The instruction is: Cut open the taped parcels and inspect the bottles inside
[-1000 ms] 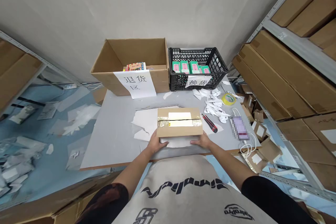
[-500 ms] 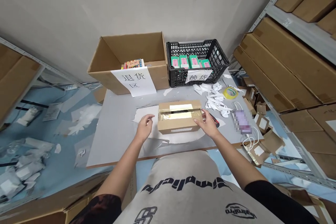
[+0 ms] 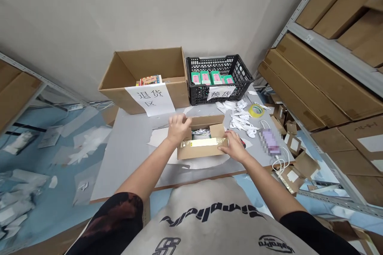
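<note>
Cardboard box sits open on the desk, white paper inside. Left hand curls over its far edge, right hand on its near corner, well apart, any clamp unclear. Opening seems done; the paper wants lifting out.

A cardboard parcel lies open on a work table, the person's left hand over its far side, the right hand against its near right corner. Behind it stand a cardboard box and, to that box's right, a plastic crate holding packaged goods. Paper scraps and a tape roll lie right of the parcel, before the crate.
</note>
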